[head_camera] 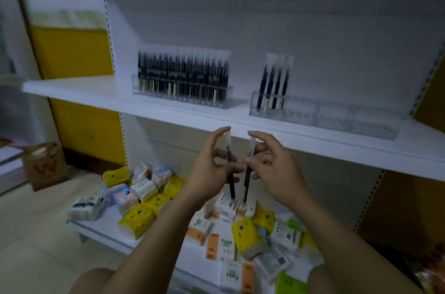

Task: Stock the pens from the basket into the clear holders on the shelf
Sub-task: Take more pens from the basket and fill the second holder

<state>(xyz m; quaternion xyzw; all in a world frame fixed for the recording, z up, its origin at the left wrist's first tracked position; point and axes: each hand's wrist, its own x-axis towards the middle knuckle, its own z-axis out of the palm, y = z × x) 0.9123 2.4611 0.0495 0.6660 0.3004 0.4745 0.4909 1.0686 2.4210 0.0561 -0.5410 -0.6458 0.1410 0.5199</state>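
**Left hand** (212,166): fingers curled round a slim black pen in a clear plastic sleeve (231,185), thumb and forefinger spread near its top. Long axis near upright, 12 to 6 o'clock.

**Right hand** (272,163): fingertips pinch a second black sleeved pen (246,187). Its axis is likewise near upright, top tipped slightly toward 1 o'clock. The two pens stand just beside each other, not touching.

**Target:** long clear plastic holder (349,122) on the white shelf (96,91). Four pens (273,86) stand at its 9 o'clock end, and the rest looks unfilled. It lies at about 1 o'clock from the right hand, which is the nearer hand.

**Also:** full clear holder (183,93), at 11 o'clock from the left hand.

**Judgement:** both pens already match the slots' upright axis, so they likely need lifting and carrying, with little turning.

**Basket:** not in view.
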